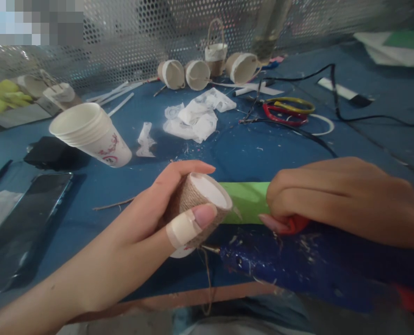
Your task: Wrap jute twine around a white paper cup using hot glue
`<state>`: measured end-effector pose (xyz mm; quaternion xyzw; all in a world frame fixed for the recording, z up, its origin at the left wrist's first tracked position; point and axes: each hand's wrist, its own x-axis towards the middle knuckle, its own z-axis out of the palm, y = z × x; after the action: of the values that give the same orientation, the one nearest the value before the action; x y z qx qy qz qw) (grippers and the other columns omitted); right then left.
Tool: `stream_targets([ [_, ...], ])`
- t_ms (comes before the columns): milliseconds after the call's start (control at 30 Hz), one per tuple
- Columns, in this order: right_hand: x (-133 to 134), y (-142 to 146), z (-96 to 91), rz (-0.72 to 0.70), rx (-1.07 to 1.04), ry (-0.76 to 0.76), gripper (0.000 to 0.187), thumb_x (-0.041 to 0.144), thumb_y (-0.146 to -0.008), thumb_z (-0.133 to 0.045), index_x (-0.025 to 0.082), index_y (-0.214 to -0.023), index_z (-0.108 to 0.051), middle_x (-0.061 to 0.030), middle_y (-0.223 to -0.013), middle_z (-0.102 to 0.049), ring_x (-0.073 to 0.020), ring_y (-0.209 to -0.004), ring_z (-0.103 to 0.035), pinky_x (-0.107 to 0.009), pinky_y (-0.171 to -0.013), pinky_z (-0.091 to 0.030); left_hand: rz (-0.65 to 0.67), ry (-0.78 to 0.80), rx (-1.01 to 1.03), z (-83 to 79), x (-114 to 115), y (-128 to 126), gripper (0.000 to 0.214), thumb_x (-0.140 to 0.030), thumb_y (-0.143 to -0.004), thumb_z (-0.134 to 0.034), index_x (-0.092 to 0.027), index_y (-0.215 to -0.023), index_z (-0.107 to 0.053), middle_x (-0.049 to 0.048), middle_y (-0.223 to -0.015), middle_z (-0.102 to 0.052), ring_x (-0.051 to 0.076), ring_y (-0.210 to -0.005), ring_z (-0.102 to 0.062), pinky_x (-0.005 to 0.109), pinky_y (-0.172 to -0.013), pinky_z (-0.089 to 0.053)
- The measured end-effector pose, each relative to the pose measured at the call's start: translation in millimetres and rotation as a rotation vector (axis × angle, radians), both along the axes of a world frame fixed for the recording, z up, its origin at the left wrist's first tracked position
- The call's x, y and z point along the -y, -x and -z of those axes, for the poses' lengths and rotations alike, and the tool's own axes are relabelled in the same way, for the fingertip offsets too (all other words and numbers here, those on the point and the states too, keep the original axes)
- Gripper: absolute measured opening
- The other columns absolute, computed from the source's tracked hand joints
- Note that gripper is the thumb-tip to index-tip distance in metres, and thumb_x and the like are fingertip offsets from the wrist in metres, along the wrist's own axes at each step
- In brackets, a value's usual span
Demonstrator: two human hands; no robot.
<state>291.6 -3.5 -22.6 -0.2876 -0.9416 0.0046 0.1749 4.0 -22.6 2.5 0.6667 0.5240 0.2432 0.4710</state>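
Tilted in my left hand [158, 223] is a paper cup [207, 193] with brown twine wound round its side. The fingers curve behind it, and the thumb, with a bandage on it, presses on the front. A loose end of twine [208, 279] hangs down below the cup. My right hand [332, 195] is closed round a blue hot glue gun [273, 265], one finger at its red trigger [297, 224]. The gun's metal nozzle [212, 249] points left, at the twine on the cup's lower part. A green strip [247, 202] lies behind, partly hidden by the right hand.
Stacked paper cups [91, 132] lie tilted at the left, near a phone [28, 223]. Crumpled white plastic [196, 114] is in the middle. Several twine-wrapped cups [198, 74] line the back. Scissors [287, 111] and a black cable [335, 93] are at the right.
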Motion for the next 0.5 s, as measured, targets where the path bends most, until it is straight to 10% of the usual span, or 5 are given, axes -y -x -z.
stream_targets([
  [500,-3.3,-0.4,2.6,-0.033,-0.026,-0.041,0.052,0.038,-0.12,-0.025,0.027,-0.076,-0.05,0.0066,-0.076,-0.061,-0.0144,-0.061,-0.049,-0.033,-0.059,-0.035,0.084,-0.008,-0.037,-0.6,0.4,4.4,0.045,-0.063,-0.103,-0.061,-0.045,-0.144,-0.06,-0.0006,-0.128,-0.072,0.026,-0.107,-0.069,0.027,-0.075,-0.064],
])
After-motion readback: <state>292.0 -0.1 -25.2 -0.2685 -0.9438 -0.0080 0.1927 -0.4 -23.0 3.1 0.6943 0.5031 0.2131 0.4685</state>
